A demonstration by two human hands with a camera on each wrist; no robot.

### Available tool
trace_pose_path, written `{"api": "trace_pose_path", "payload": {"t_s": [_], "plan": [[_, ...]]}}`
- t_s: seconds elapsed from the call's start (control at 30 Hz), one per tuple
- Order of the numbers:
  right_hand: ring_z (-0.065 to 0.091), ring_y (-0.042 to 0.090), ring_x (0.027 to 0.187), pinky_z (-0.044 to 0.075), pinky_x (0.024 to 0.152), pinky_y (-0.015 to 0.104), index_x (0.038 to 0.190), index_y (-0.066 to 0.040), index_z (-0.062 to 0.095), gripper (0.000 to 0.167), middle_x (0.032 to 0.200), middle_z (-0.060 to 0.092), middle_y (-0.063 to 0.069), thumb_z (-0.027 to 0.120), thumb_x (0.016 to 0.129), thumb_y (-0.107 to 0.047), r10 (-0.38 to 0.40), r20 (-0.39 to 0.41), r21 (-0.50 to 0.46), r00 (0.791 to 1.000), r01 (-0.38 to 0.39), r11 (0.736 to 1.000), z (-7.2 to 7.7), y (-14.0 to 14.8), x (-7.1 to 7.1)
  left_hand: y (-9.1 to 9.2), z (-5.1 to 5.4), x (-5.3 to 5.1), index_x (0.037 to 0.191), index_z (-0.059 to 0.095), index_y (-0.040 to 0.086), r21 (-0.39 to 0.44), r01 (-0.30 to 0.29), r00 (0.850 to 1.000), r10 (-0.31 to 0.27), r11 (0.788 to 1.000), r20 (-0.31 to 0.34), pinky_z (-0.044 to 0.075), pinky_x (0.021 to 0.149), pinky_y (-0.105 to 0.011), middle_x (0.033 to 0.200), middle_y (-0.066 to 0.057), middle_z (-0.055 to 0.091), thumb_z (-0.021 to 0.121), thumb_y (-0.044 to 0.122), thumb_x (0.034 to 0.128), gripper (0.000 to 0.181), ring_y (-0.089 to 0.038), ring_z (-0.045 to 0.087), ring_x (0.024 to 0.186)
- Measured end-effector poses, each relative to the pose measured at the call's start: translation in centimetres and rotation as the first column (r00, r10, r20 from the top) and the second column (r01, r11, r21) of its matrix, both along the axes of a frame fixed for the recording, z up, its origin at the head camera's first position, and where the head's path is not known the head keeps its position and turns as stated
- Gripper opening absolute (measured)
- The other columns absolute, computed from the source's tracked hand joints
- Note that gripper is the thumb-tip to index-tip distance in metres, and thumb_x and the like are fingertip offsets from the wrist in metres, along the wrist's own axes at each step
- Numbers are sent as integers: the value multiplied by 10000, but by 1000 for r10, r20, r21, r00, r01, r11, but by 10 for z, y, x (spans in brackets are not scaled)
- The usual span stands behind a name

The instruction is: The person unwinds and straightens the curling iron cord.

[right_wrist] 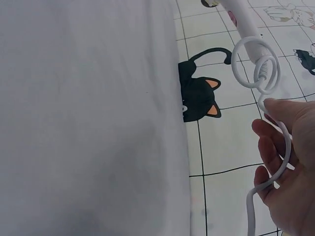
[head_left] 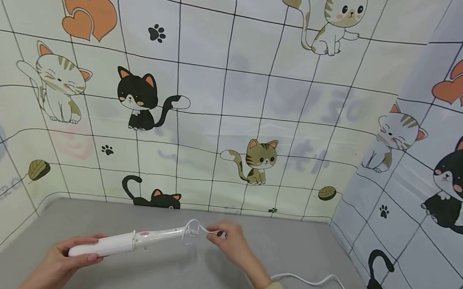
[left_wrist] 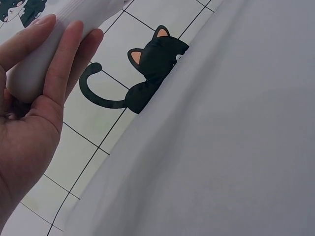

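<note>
A white hair-styling iron (head_left: 115,244), long and rounded, is held above the grey table, its cord end tilted slightly up. My left hand (head_left: 59,258) grips its thick rounded end, thumb on one side and fingers on the other. A pinkish mark shows on the slimmer handle (head_left: 163,235). Near the handle's tip, the white cord (right_wrist: 237,64) forms loose loops. Just beyond those loops my right hand (head_left: 233,244) pinches the cord between thumb and forefinger. In the right wrist view the cord runs down across the palm.
The grey tabletop (head_left: 172,280) meets a wall cloth (head_left: 197,160) printed with cats and grid lines at the back and sides. Behind the right wrist, the cord's remaining length (head_left: 322,283) trails across the table toward the front right.
</note>
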State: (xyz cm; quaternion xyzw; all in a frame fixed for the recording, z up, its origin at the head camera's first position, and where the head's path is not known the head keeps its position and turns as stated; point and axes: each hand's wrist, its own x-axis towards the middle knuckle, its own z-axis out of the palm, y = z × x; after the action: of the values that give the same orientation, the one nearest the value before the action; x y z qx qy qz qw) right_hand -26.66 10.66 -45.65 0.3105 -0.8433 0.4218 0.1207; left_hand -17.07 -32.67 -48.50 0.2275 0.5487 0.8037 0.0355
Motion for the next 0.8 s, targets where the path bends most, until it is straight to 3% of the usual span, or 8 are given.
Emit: {"api": "trace_pose_path", "payload": {"t_s": [0.13,0.33,0.47,0.7,0.8], "plan": [[583,66,700,489,570,191,978,-30,800,91,849,736,9,781,893,-57,-48,-11,6,999,49,999,-2,-1,0,-2,-1,1,1290,683,-24,-2,-2,1000,2,1000,14,575,960,-394,1331,-6,673,466,-266,932,483,-157,631,1146],[543,33,667,461,533,181,976,-70,809,82,816,727,-38,774,906,-96,-92,87,-62,992,98,993,-4,-1,0,-5,-3,3,1298,690,9,11,12,997,-12,1000,70,573,970,-374,1328,12,672,461,-239,958,479,-166,633,1156],[540,29,657,460,532,178,980,-85,813,83,815,725,-51,774,909,-105,-96,141,-95,985,110,989,-5,0,-1,-7,-5,3,1297,684,-8,33,7,998,-9,999,67,567,974,-373,1322,10,678,450,-251,952,482,-170,639,1156],[605,44,721,504,593,191,1005,-47,803,121,876,748,8,769,924,-130,-90,202,-162,975,124,979,-6,1,-1,-8,-10,4,1280,707,19,43,-103,988,97,994,121,593,934,-348,1246,28,712,488,-243,947,477,-158,664,1109],[621,60,745,507,616,191,1011,-19,795,145,891,751,49,774,921,-130,-71,239,-209,968,123,970,-4,1,1,-8,-12,4,1279,705,12,46,-136,985,130,990,112,595,926,-347,1239,8,718,492,-253,938,481,-156,668,1105]]}}
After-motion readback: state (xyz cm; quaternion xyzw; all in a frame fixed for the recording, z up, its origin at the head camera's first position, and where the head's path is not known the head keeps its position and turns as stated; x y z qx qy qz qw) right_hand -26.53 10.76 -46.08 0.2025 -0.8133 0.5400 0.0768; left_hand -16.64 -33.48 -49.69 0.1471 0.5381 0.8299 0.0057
